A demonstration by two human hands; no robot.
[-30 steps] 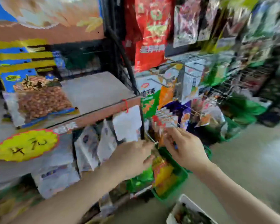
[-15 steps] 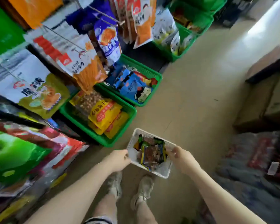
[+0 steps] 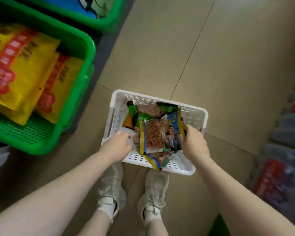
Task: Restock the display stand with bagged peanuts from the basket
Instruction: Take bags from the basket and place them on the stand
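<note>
1. while both arms reach down over the floor, the left hand (image 3: pixel 115 147) sits at the near-left corner of the white basket (image 3: pixel 117 108), its fingers loosely bent over the rim and reaching toward the bags; whether they actually clasp anything cannot be told.
2. the right hand (image 3: pixel 193 143) is inside the basket on the other side, its fingers curled at the blue and yellow edge of a bag; a firm pinch cannot be confirmed through the blur.
3. between the two hands lies the top peanut bag (image 3: pixel 154 135), clear-fronted with reddish nuts showing, resting on the other bagged peanuts (image 3: pixel 150 109) heaped further from the hands.
4. just below the hands, two pale shoes (image 3: pixel 109 193) stand on the tan floor, toes touching the basket's near wall.
5. well to the left of the left hand, a green crate (image 3: pixel 78 48) holds yellow packets (image 3: pixel 22 65).
</note>
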